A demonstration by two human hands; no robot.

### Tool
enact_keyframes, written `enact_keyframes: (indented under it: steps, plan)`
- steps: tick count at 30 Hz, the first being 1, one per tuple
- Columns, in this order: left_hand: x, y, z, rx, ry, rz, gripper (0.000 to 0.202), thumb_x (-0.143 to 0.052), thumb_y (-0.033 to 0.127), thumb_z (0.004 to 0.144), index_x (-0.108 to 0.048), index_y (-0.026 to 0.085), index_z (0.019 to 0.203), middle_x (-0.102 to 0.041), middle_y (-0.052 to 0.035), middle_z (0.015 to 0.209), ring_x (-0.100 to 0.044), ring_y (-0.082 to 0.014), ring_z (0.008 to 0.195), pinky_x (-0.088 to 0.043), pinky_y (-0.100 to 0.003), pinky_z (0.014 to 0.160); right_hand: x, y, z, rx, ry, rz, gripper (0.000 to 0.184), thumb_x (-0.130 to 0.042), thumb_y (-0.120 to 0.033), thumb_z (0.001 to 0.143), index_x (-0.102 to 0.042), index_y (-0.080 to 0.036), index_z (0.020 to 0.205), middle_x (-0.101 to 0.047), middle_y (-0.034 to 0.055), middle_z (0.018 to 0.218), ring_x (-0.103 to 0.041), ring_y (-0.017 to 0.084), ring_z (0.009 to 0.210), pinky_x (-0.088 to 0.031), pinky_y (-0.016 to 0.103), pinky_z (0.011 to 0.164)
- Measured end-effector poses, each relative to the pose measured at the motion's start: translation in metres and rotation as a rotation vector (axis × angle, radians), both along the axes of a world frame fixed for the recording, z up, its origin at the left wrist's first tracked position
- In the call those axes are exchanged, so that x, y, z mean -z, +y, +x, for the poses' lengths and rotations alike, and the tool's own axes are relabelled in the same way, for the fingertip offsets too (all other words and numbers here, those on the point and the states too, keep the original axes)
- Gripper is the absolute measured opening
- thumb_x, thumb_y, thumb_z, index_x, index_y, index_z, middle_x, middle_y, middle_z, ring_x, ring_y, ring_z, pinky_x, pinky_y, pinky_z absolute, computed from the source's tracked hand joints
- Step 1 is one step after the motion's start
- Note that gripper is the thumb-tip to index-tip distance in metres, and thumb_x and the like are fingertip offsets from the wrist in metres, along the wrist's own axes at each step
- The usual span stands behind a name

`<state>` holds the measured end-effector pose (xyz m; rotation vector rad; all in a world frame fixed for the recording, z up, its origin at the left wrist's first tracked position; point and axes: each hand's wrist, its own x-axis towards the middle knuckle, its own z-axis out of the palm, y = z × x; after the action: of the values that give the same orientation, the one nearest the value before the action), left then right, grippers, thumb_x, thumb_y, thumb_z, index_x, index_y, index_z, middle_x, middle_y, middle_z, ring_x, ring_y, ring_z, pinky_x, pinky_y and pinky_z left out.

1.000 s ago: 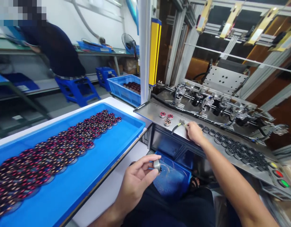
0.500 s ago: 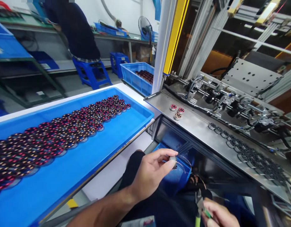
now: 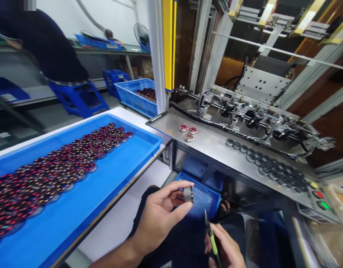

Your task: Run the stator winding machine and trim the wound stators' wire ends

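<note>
Between thumb and fingers, my left hand [image 3: 160,212] pinches a small motor stator [image 3: 187,194], a grey ring with copper windings at its edge. It is held upright above a blue bin [image 3: 201,201] on the floor. My right hand [image 3: 226,245] is wrapped round wire cutters [image 3: 211,234] with green handles; their tip points up, apart from the stator. Left of my hands, a long blue tray [image 3: 104,182] carries many wound stators [image 3: 62,167], red and copper coloured, in packed rows.
A steel ledge [image 3: 210,149] in front bears three wound stators [image 3: 189,137] and rows of black rings [image 3: 272,167]. Behind it stands a winding machine [image 3: 244,111]; red and green buttons [image 3: 324,205] sit at right. A person [image 3: 45,48] sits on a blue stool [image 3: 76,98] at back left.
My view has turned to the right. The stator in my left hand now shows its side, and thin wires trailing from it earlier no longer show clearly. My right hand has raised the cutters closer to it.
</note>
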<state>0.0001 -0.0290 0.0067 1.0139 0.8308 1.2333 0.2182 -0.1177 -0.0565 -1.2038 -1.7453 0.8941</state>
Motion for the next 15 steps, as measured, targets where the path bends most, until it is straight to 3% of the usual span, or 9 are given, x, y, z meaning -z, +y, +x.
enact_keyframes:
  steps: [3,8,11,15]
  plan:
    - [-0.001,-0.003,0.001,0.026,0.002,-0.010,0.032,-0.076,0.016,0.081,-0.072,0.023,0.112,-0.075,-0.0036,0.105,-0.070,-0.0142,0.092,-0.056,-0.020,0.085,0.000,0.007,-0.002,-0.033,0.018,0.105,0.074,-0.061,-0.016,0.073,-0.046,-0.025,0.145,-0.072,0.0075,0.098,-0.072,0.021,0.075,-0.061,0.031,0.074]
    - [-0.004,-0.006,0.005,0.050,0.007,-0.002,0.030,-0.076,0.016,0.081,-0.072,0.023,0.110,-0.075,-0.0034,0.107,-0.071,-0.0147,0.090,-0.058,-0.020,0.082,-0.010,0.014,-0.007,-0.033,-0.088,0.198,0.080,-0.056,-0.011,0.065,-0.049,-0.022,0.143,-0.064,0.0118,0.132,-0.063,0.029,0.119,-0.051,0.039,0.103]
    - [-0.003,-0.007,0.007,0.047,0.022,0.020,0.030,-0.075,0.016,0.081,-0.072,0.023,0.110,-0.074,-0.0040,0.111,-0.071,-0.0157,0.091,-0.058,-0.021,0.082,-0.015,0.015,-0.009,-0.052,-0.069,0.217,0.081,-0.054,-0.011,0.064,-0.048,-0.020,0.144,-0.063,0.0118,0.132,-0.064,0.028,0.118,-0.049,0.037,0.105]
    - [-0.001,-0.008,0.008,0.114,0.002,0.031,0.033,-0.073,0.016,0.084,-0.070,0.028,0.115,-0.075,-0.0018,0.103,-0.072,-0.0131,0.080,-0.059,-0.022,0.079,-0.020,0.017,-0.012,-0.022,-0.058,0.284,0.078,-0.053,-0.009,0.066,-0.049,-0.021,0.144,-0.065,0.0112,0.128,-0.066,0.027,0.114,-0.053,0.036,0.100]
